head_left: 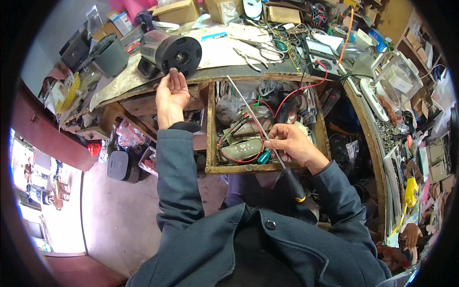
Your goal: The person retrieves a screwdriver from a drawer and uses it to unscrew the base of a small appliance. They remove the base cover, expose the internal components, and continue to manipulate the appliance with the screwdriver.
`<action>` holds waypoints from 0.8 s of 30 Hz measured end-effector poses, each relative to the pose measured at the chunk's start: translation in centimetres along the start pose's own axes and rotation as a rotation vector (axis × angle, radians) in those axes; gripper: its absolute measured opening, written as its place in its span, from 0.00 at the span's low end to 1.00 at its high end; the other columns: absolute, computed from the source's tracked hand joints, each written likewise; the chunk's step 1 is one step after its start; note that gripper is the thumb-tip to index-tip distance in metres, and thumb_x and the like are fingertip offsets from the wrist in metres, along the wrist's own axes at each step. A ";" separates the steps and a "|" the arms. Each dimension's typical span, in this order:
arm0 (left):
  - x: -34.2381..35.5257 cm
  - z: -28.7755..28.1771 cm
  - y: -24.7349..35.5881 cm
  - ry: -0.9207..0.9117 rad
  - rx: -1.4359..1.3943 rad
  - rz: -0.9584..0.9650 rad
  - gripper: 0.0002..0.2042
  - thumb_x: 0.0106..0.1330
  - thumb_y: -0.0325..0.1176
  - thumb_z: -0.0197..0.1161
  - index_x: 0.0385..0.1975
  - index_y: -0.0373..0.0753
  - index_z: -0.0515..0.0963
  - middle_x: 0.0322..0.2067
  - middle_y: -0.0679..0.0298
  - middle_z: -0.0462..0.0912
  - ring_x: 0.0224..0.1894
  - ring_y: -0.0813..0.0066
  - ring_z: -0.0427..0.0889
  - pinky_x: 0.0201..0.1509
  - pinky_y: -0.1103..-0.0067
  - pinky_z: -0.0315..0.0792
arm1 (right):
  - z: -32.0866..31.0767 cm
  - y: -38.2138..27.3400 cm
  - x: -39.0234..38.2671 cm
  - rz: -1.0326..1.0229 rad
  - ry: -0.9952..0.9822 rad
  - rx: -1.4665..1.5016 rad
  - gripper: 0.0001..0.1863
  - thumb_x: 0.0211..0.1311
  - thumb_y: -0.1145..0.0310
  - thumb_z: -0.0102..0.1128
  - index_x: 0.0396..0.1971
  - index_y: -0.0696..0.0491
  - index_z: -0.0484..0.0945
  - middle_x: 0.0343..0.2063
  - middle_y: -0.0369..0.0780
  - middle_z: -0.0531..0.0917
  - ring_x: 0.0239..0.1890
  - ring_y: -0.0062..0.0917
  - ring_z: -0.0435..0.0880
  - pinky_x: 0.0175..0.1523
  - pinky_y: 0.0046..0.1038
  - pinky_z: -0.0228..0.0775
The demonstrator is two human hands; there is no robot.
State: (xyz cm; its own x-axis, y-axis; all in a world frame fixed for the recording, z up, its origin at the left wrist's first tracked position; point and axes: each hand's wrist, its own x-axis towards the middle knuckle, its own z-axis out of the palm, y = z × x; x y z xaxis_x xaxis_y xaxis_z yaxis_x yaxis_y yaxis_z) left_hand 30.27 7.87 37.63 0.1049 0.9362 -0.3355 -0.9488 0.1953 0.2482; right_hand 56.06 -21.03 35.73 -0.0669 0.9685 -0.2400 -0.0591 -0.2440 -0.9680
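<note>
The fingers of my right hand (292, 143) are pinched narrow on the long metal shaft of a screwdriver (258, 123). Its black handle with a yellow band slants toward me on the near right, while its tip points to the far left, by the front edge of the desk (210, 79); I cannot tell whether it touches the wood.

My left hand (172, 101) is empty, palm turned up, fingers loosely together and slightly curled. Their tips reach the near rim of the black base of a jar (168, 50), which lies on its side on the left part of the desk, its round underside facing right. I cannot tell whether I touch it or am only just beside it.

Below the screwdriver is a pulled-out wooden drawer (253, 169), packed with plastic bags, a looping red wire (239, 160), a grey-green oval piece (242, 149) and, near its front, a teal object (264, 157). Beyond it on the desk lie pliers (249, 59), with scissors (271, 51) just to their right, and farther right a meter (321, 56) with a red lead. To the left of the jar stands a grey container (110, 57), and nearer on the left is a yellow basket (72, 93).
</note>
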 end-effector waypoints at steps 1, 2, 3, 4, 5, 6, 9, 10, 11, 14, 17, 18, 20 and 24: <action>0.2 -0.1 0.2 0.007 0.010 0.010 0.07 0.74 0.25 0.56 0.38 0.31 0.81 0.37 0.57 0.90 0.38 0.67 0.91 0.47 0.68 0.89 | 0.0 0.2 -0.3 0.002 0.012 0.005 0.09 0.68 0.71 0.68 0.35 0.57 0.76 0.19 0.36 0.83 0.11 0.13 0.72 0.16 0.18 0.60; 0.4 -0.2 0.2 0.014 0.019 0.020 0.06 0.74 0.26 0.57 0.38 0.32 0.81 0.37 0.57 0.90 0.38 0.67 0.91 0.47 0.68 0.89 | -0.2 0.5 -0.7 -0.014 0.007 0.021 0.09 0.69 0.71 0.68 0.35 0.57 0.76 0.20 0.36 0.83 0.11 0.13 0.72 0.16 0.18 0.60; 0.3 -0.2 -0.1 -0.015 0.041 0.023 0.06 0.73 0.26 0.58 0.37 0.32 0.81 0.37 0.58 0.90 0.38 0.68 0.91 0.47 0.68 0.89 | -0.5 0.8 -0.9 -0.030 0.006 0.040 0.09 0.69 0.71 0.68 0.35 0.57 0.76 0.20 0.37 0.83 0.11 0.13 0.72 0.16 0.18 0.60; 0.1 -0.2 -0.4 -0.046 0.062 0.025 0.05 0.72 0.26 0.58 0.37 0.33 0.81 0.36 0.58 0.90 0.39 0.68 0.91 0.47 0.68 0.88 | -0.7 1.1 -1.1 -0.047 0.012 0.049 0.08 0.69 0.71 0.67 0.36 0.56 0.76 0.20 0.36 0.84 0.12 0.12 0.72 0.16 0.17 0.59; -0.1 -0.3 -0.7 -0.076 0.082 0.027 0.05 0.71 0.26 0.59 0.36 0.33 0.80 0.36 0.59 0.90 0.39 0.68 0.91 0.47 0.68 0.88 | -0.9 1.7 -1.2 -0.062 0.028 0.078 0.08 0.69 0.70 0.67 0.36 0.56 0.76 0.21 0.36 0.84 0.12 0.12 0.71 0.16 0.17 0.58; -0.6 -0.2 -1.2 -0.084 0.154 0.073 0.06 0.69 0.30 0.60 0.34 0.35 0.81 0.35 0.61 0.89 0.40 0.69 0.90 0.50 0.68 0.87 | -1.2 2.5 -1.1 -0.080 0.034 0.108 0.08 0.70 0.70 0.67 0.37 0.55 0.76 0.21 0.36 0.84 0.12 0.12 0.71 0.16 0.17 0.58; -2.1 1.0 -3.5 -0.213 0.514 0.129 0.07 0.68 0.33 0.63 0.33 0.36 0.82 0.27 0.66 0.84 0.27 0.74 0.83 0.32 0.76 0.81 | -2.1 4.7 -1.2 -0.134 0.067 0.182 0.07 0.70 0.69 0.66 0.37 0.54 0.76 0.21 0.35 0.84 0.11 0.12 0.69 0.16 0.16 0.56; -3.4 2.2 -4.7 -0.270 0.742 0.207 0.08 0.67 0.34 0.65 0.32 0.36 0.84 0.19 0.69 0.78 0.19 0.78 0.75 0.25 0.80 0.73 | -2.2 5.1 -1.4 -0.141 0.081 0.220 0.07 0.70 0.70 0.66 0.37 0.53 0.76 0.21 0.35 0.84 0.11 0.12 0.69 0.16 0.16 0.56; -2.3 2.3 -5.1 -0.402 1.083 0.362 0.10 0.64 0.36 0.66 0.32 0.35 0.86 0.19 0.62 0.83 0.21 0.70 0.82 0.29 0.75 0.77 | -2.3 5.4 -1.5 -0.148 0.094 0.257 0.07 0.70 0.70 0.66 0.37 0.53 0.76 0.21 0.35 0.83 0.11 0.11 0.69 0.16 0.16 0.55; -1.4 4.4 -8.4 -0.444 1.895 0.958 0.13 0.64 0.41 0.64 0.41 0.42 0.89 0.34 0.55 0.89 0.36 0.60 0.89 0.44 0.69 0.81 | -2.7 6.9 -1.0 -0.233 0.150 0.309 0.06 0.71 0.71 0.65 0.36 0.52 0.76 0.21 0.34 0.83 0.12 0.10 0.70 0.16 0.15 0.57; 0.2 5.8 -10.1 -0.472 2.232 1.066 0.14 0.65 0.46 0.63 0.40 0.47 0.89 0.37 0.50 0.89 0.42 0.48 0.88 0.48 0.59 0.81 | -2.4 6.6 -0.8 -0.211 0.196 0.249 0.06 0.71 0.70 0.65 0.36 0.52 0.76 0.20 0.32 0.82 0.13 0.10 0.72 0.16 0.15 0.57; 1.3 5.5 -10.8 -0.489 2.248 1.071 0.14 0.65 0.46 0.64 0.39 0.45 0.89 0.37 0.49 0.89 0.42 0.48 0.88 0.48 0.59 0.81 | -2.4 6.5 -1.0 -0.199 0.191 0.222 0.06 0.71 0.70 0.65 0.36 0.52 0.76 0.21 0.32 0.82 0.13 0.10 0.72 0.16 0.15 0.57; 1.8 5.4 -11.1 -0.505 2.219 1.081 0.14 0.66 0.46 0.65 0.39 0.43 0.89 0.36 0.48 0.88 0.41 0.46 0.88 0.47 0.58 0.80 | -2.5 7.1 -0.9 -0.228 0.181 0.181 0.06 0.71 0.70 0.65 0.37 0.52 0.76 0.21 0.32 0.82 0.14 0.10 0.72 0.17 0.15 0.57; 0.4 3.7 -10.7 -0.482 1.737 1.125 0.13 0.66 0.40 0.68 0.40 0.38 0.88 0.33 0.50 0.89 0.36 0.59 0.90 0.42 0.67 0.80 | -2.1 5.9 -1.4 -0.198 0.173 0.148 0.05 0.72 0.70 0.64 0.38 0.53 0.77 0.21 0.32 0.82 0.15 0.10 0.73 0.17 0.15 0.58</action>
State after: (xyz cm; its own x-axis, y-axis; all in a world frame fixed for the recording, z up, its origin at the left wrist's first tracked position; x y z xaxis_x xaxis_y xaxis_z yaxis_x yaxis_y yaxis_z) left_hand 41.60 7.27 38.13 0.1474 0.7440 0.6517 0.5003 -0.6245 0.5998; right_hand 57.91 -23.72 30.19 0.1299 0.9891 -0.0690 -0.1998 -0.0421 -0.9789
